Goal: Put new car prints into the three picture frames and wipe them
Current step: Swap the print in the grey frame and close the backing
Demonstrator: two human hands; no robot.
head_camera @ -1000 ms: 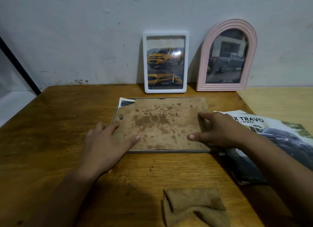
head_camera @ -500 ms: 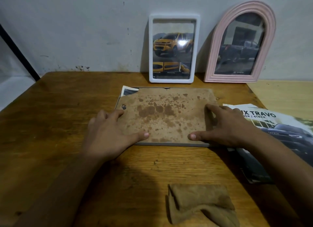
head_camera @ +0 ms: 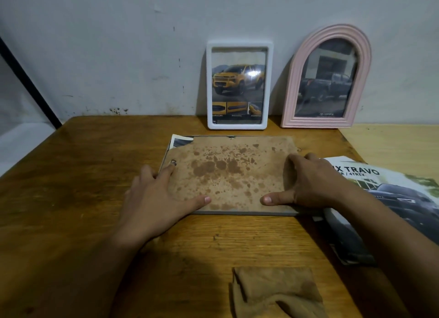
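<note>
A third frame lies face down at mid-tabletop so its stained backing board can be pressed home over a print peeking out at the far-left corner. The left hand and right hand rest flat on the board, fingers spread, grasping nothing. Two filled frames lean against the wall; a cloth waits nearby.

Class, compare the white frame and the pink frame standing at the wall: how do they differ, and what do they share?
The white frame is rectangular; the pink frame is arched on top. The white frame has a smooth border, the pink frame a ridged one. The white frame shows a yellow truck, the pink frame a dark pickup. Both stand upright against the wall on the table.
</note>
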